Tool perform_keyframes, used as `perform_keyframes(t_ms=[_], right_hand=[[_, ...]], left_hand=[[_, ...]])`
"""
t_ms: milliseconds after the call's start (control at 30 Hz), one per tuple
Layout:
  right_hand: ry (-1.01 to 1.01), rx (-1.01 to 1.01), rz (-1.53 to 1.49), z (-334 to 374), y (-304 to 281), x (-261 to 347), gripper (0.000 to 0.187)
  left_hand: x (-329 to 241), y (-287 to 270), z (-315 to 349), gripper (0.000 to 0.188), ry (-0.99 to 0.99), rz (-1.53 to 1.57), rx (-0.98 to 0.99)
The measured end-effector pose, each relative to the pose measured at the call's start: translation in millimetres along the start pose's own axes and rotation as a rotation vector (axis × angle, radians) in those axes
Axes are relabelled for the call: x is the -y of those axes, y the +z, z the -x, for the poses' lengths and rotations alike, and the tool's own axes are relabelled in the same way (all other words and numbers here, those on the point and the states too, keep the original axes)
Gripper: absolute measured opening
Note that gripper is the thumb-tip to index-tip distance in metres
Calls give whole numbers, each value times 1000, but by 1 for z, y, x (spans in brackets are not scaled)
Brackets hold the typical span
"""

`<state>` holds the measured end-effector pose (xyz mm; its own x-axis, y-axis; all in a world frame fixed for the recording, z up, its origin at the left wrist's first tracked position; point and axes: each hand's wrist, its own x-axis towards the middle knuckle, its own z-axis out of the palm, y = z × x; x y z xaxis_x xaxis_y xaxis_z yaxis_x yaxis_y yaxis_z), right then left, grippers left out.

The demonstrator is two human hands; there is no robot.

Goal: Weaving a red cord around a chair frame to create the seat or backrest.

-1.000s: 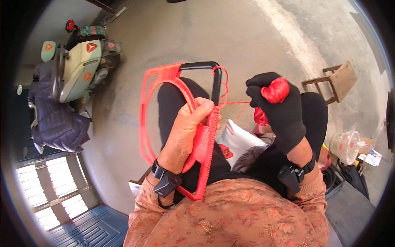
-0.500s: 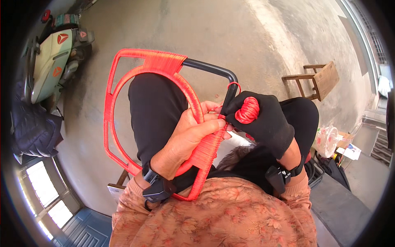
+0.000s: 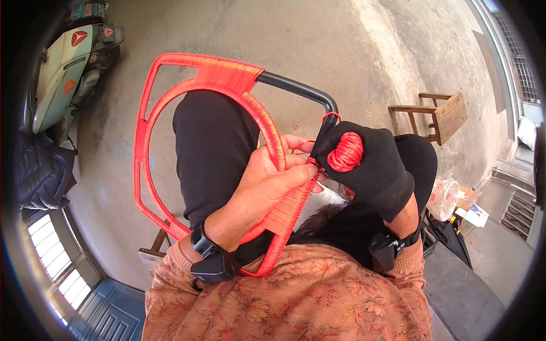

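A metal frame (image 3: 296, 87) lies across my lap, with a round ring inside a squarish outline. Red-orange cord (image 3: 224, 77) is wound closely over most of it, while a black tube at the upper right is bare. My left hand (image 3: 264, 179), ungloved, is closed around the wrapped part of the frame, thumb pressed at the end of the winding. My right hand (image 3: 367, 167), in a black glove, grips a small bundle of red cord (image 3: 346, 152) beside the bare tube. A loop of cord circles the tube above it. The right fingertips are partly hidden.
A wooden stool (image 3: 443, 116) stands on the concrete floor at the right. A scooter (image 3: 62, 77) and a dark padded jacket (image 3: 42, 170) are at the left. Plastic bags (image 3: 443, 199) and a box lie near my right knee. Another wooden seat (image 3: 152, 256) shows by my left elbow.
My right hand has shifted slightly right and down with the cord bundle. The frame's wrapped top has moved a little up and left. My left hand keeps its hold.
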<state>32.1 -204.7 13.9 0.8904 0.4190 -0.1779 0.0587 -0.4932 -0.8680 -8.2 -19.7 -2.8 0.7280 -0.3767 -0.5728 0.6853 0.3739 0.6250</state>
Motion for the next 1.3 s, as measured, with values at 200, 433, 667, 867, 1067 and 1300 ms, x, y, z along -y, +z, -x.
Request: perform_keyframes(t_ms=[200,433,667,867,1067,1300], right_hand=[[-13,23,255,5,-3,12,16],[-342,-395,629,-9,6,10,19],[127,-503,-440,19,-13,4,11],[-56,-8,-652,18,18,7,16],[-86,-48,-755,-7,51,29,22],[-316,-117,-837,-22,65,61,21]], left_hand=[[3,1,2,38,21,-91,-33],[5,8,1,45,60,-69,-36],[-6,5,10,43,56,-32,-56],[-15,-4,28,35,176,81,-25],[-24,-23,46,40,256,392,196],[-18,-36,69,25,316,649,346]])
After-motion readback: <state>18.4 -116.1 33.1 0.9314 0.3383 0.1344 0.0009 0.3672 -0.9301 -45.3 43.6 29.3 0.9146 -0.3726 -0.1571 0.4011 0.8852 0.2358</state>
